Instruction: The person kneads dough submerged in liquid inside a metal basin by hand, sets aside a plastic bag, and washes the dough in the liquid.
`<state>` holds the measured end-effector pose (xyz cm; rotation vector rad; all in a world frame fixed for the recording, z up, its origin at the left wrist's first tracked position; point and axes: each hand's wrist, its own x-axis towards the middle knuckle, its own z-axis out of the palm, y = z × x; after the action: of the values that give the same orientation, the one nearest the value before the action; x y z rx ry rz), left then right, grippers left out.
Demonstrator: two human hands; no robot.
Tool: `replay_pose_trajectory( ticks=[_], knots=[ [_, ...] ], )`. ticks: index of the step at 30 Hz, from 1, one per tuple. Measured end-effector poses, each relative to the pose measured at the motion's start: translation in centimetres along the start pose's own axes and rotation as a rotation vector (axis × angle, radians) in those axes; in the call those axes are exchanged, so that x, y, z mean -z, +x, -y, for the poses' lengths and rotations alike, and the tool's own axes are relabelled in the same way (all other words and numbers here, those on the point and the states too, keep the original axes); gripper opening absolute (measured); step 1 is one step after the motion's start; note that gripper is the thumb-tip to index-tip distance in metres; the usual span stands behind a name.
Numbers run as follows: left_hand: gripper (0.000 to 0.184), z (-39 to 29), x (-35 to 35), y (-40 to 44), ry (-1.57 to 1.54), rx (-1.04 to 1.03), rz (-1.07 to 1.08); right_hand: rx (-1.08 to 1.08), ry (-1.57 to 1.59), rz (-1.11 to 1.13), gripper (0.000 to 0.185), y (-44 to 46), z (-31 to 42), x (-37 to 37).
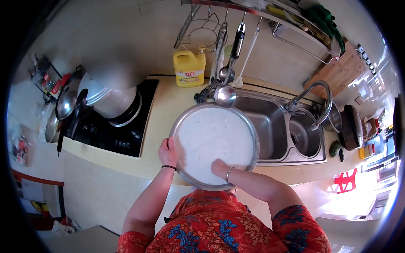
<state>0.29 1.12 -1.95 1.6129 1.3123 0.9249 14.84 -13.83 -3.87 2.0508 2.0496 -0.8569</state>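
A wide metal basin (257,147), filled with something smooth and white (213,135), stands at the front of the counter beside the sink. Whether the white filling is liquid or powder, I cannot tell. At the basin's left rim, my left hand (168,152) grips the edge, thumb up and a dark beaded bracelet on its wrist. My right hand (218,167), with a silver bangle, reaches into the white filling near the front, and its fingers are hidden there. A ladle (225,96) hangs just beyond the far rim.
A double steel sink (265,126) with a curved faucet (322,84) lies to the right. Left are a black cooktop (114,135) and a large pot (112,101). A yellow jug (189,69) stands by the wall; utensils hang from a rack (253,9).
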Motion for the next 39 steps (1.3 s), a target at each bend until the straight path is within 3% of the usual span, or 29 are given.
replay_pose_trajectory(
  ticks=[2,5,7,11,17,19,22,26,29,31,35,39],
  knots=[
    [0.034,0.2,-0.1,0.0,0.008,-0.02,-0.018,0.054,-0.101,0.038,0.018,0.4,-0.2,-0.4],
    [0.035,0.3,-0.1,0.0,0.045,-0.053,-0.039,0.13,0.108,-0.222,0.018,0.8,-0.7,-1.4],
    [0.036,-0.2,0.0,0.0,0.063,-0.046,-0.039,-0.056,0.305,-0.153,0.018,0.9,0.0,0.2],
    [0.036,0.1,-0.1,0.1,0.071,-0.056,-0.05,-0.129,0.128,0.061,0.017,3.5,-2.1,-1.9],
    [0.036,-0.4,0.1,-0.1,0.118,-0.022,-0.028,-0.245,0.232,-0.086,0.022,9.2,-5.2,-8.4],
    [0.037,-0.4,0.1,0.0,0.124,-0.029,-0.036,-0.307,0.243,-0.071,0.025,3.8,-0.1,1.6],
    [0.037,-0.6,0.2,-0.1,0.117,-0.026,-0.035,-0.285,0.467,-0.338,0.039,1.5,1.5,4.9],
    [0.036,0.0,-0.1,0.1,0.096,-0.042,-0.042,-0.106,0.564,-0.253,0.055,-0.1,1.3,6.3],
    [0.036,0.3,-0.1,0.2,0.099,-0.018,-0.022,-0.11,0.351,-0.311,0.062,-0.8,2.0,6.4],
    [0.035,0.1,0.0,0.1,0.095,-0.018,-0.023,-0.166,0.174,-0.139,0.068,-2.1,3.5,8.2],
    [0.035,-0.5,0.1,0.0,0.088,-0.004,-0.017,-0.165,0.008,-0.21,0.06,-0.8,3.9,6.6],
    [0.034,-0.6,0.2,-0.1,0.09,-0.031,-0.032,0.029,-0.017,-0.111,0.03,2.8,2.3,4.6]
  ],
)
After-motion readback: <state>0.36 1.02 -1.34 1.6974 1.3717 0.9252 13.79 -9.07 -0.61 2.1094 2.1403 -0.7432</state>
